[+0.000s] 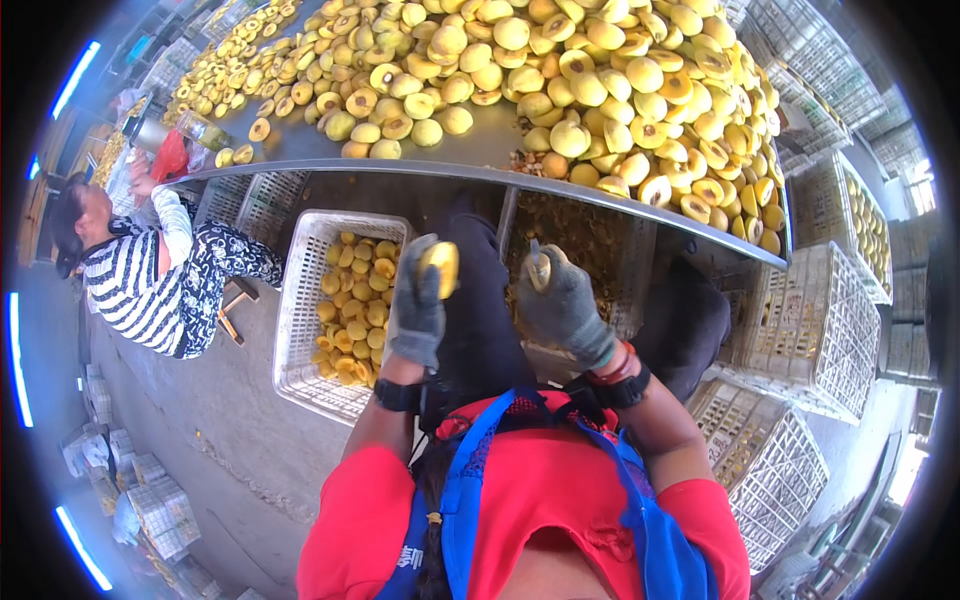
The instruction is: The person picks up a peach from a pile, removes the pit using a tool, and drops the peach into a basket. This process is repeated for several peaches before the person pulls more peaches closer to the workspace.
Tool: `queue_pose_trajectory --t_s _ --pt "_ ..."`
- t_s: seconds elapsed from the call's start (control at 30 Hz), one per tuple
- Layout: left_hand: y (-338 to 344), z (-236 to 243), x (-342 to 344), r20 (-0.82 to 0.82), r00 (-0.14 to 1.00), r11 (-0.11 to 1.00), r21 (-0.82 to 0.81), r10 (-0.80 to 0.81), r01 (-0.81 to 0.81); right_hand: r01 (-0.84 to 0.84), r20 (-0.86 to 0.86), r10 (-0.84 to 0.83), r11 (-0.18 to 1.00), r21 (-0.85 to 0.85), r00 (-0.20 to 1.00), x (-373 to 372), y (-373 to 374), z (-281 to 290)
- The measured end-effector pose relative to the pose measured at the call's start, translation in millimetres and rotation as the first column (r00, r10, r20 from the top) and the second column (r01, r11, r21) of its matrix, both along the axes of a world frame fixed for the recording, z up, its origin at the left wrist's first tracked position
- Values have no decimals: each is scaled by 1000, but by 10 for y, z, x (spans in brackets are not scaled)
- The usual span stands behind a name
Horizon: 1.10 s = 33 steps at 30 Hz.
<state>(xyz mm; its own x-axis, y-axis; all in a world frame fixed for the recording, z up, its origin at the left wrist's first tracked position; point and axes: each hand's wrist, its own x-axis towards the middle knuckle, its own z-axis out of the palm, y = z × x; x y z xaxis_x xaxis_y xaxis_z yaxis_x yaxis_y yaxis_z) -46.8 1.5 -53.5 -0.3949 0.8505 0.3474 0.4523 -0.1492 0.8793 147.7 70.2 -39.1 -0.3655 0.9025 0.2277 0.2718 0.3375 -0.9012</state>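
Note:
In my gloved left hand (pixel 418 312) is a yellow peach half (pixel 440 268), gripped by the fingers and held above my lap. My gloved right hand (pixel 563 310) is closed around a small hand tool (pixel 538 268), whose short metal end points up toward the table; its exact shape is too small to tell. Both hands are apart, just below the table's front edge. A large pile of halved yellow peaches (pixel 600 80) covers much of the metal table (pixel 470 140). Beside my left hand, a white plastic crate (pixel 290 345) on the floor holds peach halves (pixel 355 300).
Under the table, a bin of brown scraps (pixel 570 225) lies beyond my right hand. White crates (pixel 810 330) are stacked close on my right. At far left a person in a striped top (pixel 140 285) sits on a low wooden stool (pixel 232 315), near a red bag (pixel 170 157).

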Motion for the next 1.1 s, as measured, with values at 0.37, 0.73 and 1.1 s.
queue_pose_trajectory --t_s 0.37,0.73,1.1 --pt "641 -433 -2328 -622 747 912 -127 234 -391 -381 527 374 919 -100 763 515 394 -508" --pt "2787 -488 -3057 -379 905 806 -465 194 -367 -193 480 233 972 -132 846 436 486 -621" --pt "3229 -201 -2725 -229 956 726 -624 184 -289 -191 538 272 961 -202 798 152 659 -882"
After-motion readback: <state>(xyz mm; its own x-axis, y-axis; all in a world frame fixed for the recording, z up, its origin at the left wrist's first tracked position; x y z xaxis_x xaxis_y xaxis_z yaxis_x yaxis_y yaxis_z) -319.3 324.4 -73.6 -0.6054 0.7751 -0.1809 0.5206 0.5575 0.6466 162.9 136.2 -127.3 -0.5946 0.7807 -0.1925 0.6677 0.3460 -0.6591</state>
